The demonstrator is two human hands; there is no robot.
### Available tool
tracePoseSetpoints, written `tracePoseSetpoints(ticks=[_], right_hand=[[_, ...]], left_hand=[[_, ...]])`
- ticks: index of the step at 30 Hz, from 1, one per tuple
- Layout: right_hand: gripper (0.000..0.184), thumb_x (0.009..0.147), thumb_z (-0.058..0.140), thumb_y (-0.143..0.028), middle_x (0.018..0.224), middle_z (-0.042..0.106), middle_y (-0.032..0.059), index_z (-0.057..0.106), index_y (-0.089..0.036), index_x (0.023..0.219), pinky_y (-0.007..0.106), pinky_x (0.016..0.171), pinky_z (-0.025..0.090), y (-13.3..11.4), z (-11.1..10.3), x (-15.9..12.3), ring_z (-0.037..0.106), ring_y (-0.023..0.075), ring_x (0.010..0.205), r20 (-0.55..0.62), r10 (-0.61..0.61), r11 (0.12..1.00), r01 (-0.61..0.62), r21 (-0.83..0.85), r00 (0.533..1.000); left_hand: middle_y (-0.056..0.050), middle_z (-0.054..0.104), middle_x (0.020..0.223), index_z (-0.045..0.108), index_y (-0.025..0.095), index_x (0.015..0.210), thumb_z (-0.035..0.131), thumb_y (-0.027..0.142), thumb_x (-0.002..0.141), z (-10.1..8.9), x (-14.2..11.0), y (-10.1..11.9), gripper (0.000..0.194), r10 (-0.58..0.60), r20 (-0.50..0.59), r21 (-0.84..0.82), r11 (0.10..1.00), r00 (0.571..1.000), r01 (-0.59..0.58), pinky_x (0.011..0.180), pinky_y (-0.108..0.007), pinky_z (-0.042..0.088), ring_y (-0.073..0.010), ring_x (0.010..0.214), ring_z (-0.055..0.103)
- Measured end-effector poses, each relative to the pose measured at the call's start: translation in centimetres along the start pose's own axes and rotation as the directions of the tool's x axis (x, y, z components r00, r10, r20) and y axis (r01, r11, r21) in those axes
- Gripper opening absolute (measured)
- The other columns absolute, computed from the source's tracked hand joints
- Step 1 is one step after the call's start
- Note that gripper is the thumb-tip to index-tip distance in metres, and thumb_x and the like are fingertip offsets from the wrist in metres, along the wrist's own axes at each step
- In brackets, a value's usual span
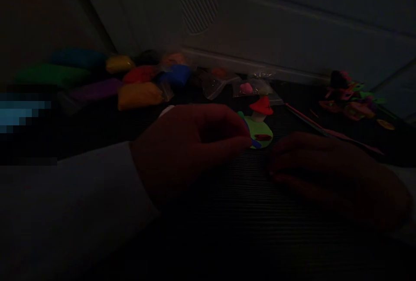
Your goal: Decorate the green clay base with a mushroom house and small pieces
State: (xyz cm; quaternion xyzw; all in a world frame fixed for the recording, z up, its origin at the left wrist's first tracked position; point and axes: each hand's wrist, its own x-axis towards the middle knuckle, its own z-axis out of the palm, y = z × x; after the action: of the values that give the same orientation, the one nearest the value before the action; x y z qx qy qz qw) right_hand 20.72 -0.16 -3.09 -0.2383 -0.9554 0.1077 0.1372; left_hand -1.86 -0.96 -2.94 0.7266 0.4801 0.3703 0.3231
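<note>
A small green clay disc (pixel 267 127) lies on the dark table, carrying a mushroom with a red cap (pixel 261 105) and a pale stem. On the disc's near side is a short dark red strip (pixel 262 137). My left hand (pixel 198 140) reaches over the disc's left edge, thumb and forefinger pinched on a blue clay strip (pixel 256 143) whose end shows past the fingertips. Just right of the disc rests my right hand (pixel 334 177), its fingers curled together; whether anything is between them is too dark to see.
Soft packs of coloured clay, among them an orange one (pixel 139 96) and a blue one (pixel 176 75), line the back left. Clear bags, one with a pink lump (pixel 246 88), lie behind the disc. A long thin tool (pixel 308 120) and a colourful pile (pixel 352 99) are at right.
</note>
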Motion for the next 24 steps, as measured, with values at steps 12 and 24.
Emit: tracePoseSetpoints(ticks=[12, 24], right_hand=[[0.018, 0.082, 0.052, -0.020, 0.098, 0.056, -0.0008, 0.055, -0.019, 0.100, 0.011, 0.078, 0.044, 0.0, 0.3, -0.3, 0.053, 0.0029, 0.090, -0.052, 0.051, 0.996, -0.047, 0.080, 0.997], [0.016, 0.082, 0.051, -0.014, 0.094, 0.057, 0.0018, 0.058, -0.019, 0.094, 0.021, 0.076, 0.043, 0.3, 1.3, 0.0, 0.053, 0.0083, 0.087, -0.286, 0.195, 0.946, -0.102, 0.309, 0.938]], left_hand=[[0.011, 0.070, 0.071, 0.069, 0.026, 0.077, 0.065, 0.024, 0.070, -0.2, -0.3, 0.0, 0.009, -0.097, 0.089, -0.079, 0.991, 0.991, 0.104, 0.054, -0.006, 0.044, -0.0044, 0.064, 0.063], [0.004, 0.065, 0.065, 0.064, 0.020, 0.070, 0.069, 0.029, 0.067, -0.1, -0.9, 1.0, 0.011, -0.112, 0.038, 0.170, 0.980, 0.993, 0.104, 0.055, -0.021, 0.046, -0.0121, 0.061, 0.060]])
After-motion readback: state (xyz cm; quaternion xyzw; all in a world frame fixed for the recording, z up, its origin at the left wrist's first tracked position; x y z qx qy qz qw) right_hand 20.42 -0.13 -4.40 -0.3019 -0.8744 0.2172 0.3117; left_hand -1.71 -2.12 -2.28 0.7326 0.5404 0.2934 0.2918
